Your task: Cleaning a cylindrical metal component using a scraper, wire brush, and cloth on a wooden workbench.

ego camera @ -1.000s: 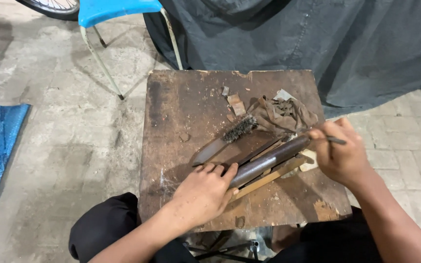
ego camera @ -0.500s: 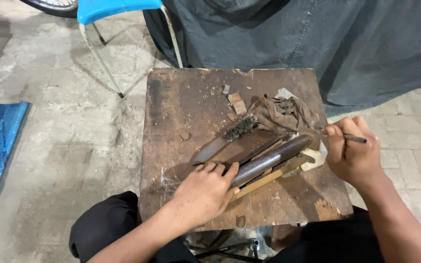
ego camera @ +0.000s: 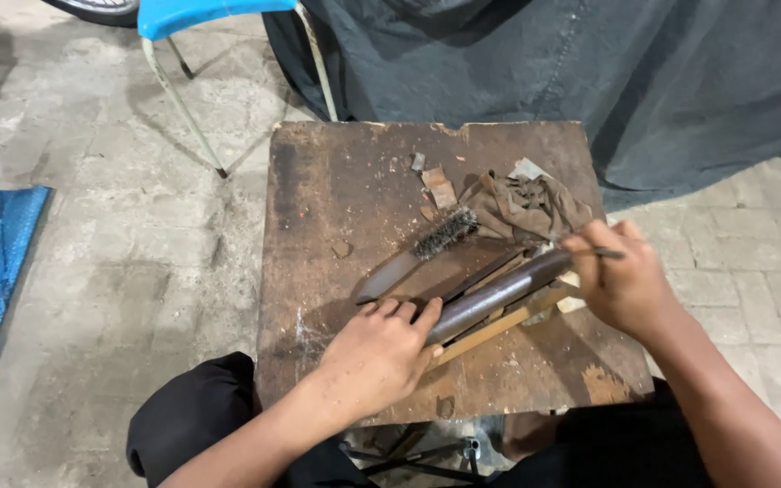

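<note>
The left hand (ego camera: 381, 348) is pressing down, fingers curled loosely, on the lower-left end of a dark metal bar (ego camera: 490, 296) lying in the middle of a worn wooden table (ego camera: 318, 181). The bar's long axis is running diagonally, from the left hand at lower centre of the frame up toward the right hand (ego camera: 621, 285) at right centre. The right hand is closing tightly around a thin rod-like tool (ego camera: 600, 254), whose dark tip is sticking out to the right past the knuckles; whether its other end is touching the bar I cannot tell, since the fingers are hiding it.

So each hand is sitting at 1 end of the bar: the left is pinning the near end, the right is hovering at the far, upper-right end, and the free middle stretch is lying between them, about equally near to both.

Under the bar, 2 or so flat wooden strips (ego camera: 499, 325) are lying along the same diagonal. A wire brush (ego camera: 427, 246) is lying just above and left of the bar, roughly parallel to it, and a crumpled brown rag (ego camera: 526, 206) is resting in the upper right of the tabletop, beside small scraps (ego camera: 440, 185). A blue chair (ego camera: 201, 18) is standing at the top left of the frame.
</note>
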